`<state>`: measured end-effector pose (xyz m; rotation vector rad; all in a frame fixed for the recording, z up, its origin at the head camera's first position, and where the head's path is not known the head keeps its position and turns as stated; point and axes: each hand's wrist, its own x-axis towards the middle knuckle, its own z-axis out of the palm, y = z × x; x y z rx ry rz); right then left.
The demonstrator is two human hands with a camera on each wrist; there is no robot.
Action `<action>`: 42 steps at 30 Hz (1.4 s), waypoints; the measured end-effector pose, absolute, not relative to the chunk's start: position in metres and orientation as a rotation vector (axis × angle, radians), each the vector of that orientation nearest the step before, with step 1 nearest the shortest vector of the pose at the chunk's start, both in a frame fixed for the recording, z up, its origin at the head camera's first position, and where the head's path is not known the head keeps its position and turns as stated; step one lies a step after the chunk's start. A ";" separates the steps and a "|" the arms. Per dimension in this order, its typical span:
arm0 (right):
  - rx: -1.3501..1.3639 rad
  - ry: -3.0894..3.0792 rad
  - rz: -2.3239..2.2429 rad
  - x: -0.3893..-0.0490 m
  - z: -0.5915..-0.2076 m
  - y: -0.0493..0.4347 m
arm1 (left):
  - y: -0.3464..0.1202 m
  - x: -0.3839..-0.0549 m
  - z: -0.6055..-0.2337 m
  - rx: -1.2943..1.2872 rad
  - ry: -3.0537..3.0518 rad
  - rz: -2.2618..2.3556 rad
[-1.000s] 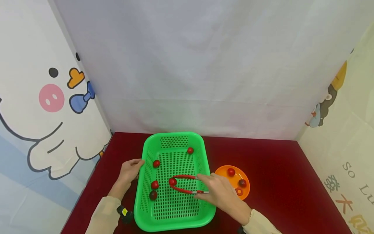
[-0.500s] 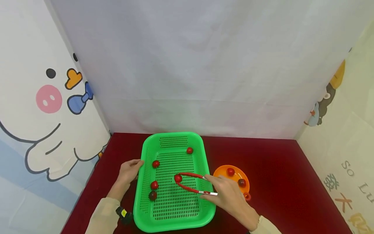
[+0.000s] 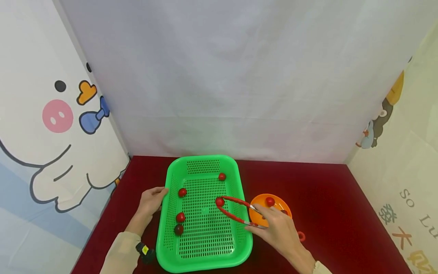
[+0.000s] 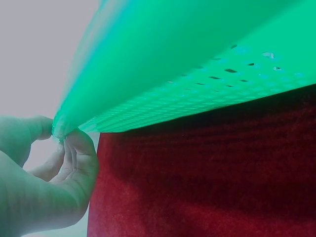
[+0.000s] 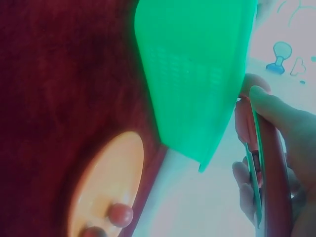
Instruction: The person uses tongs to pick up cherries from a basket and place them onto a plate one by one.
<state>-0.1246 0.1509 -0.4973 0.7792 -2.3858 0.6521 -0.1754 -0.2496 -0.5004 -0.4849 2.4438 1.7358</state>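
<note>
My right hand (image 3: 277, 228) grips red-tipped tongs (image 3: 236, 217), their two arms spread around a cherry tomato (image 3: 219, 201) held at the tips. Tongs and tomato hover over the right half of a green basket (image 3: 205, 243). In the right wrist view, the thumb (image 5: 276, 106) and fingers close on the tongs' handles. My left hand (image 3: 150, 201) pinches the basket's left rim between thumb and fingers, which the left wrist view shows close up. Several other tomatoes lie in the basket, among them a dark one (image 3: 178, 229) near its lower left.
An orange plate (image 3: 256, 199) sits right of the basket, partly behind my right hand. It bears a red tomato (image 3: 270, 201) and a dark one, mostly covered. A dark red cloth (image 3: 328, 205) covers the table. White curtains (image 3: 232, 83) stand behind and at both sides.
My right hand, the tongs and the gripped tomato have moved right and slightly away from me, toward the basket's right side. The left hand keeps its hold on the rim.
</note>
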 end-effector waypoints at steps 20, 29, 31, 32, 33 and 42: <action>0.644 -2.320 0.643 -0.115 -0.506 0.179 | -0.250 -0.176 -0.503 -0.487 2.443 1.743; 0.514 -2.378 0.642 -0.108 -0.511 0.189 | -0.250 -0.176 -0.503 -0.489 2.439 1.747; 0.495 -2.381 0.646 -0.106 -0.512 0.192 | -0.250 -0.176 -0.503 -0.491 2.435 1.751; 0.488 -2.380 0.647 -0.105 -0.513 0.194 | -0.250 -0.176 -0.503 -0.492 2.433 1.753; 0.481 -2.376 0.647 -0.105 -0.513 0.195 | -0.250 -0.176 -0.504 -0.493 2.433 1.752; 0.446 -2.341 0.633 -0.101 -0.518 0.209 | -0.251 -0.176 -0.504 -0.481 2.434 1.758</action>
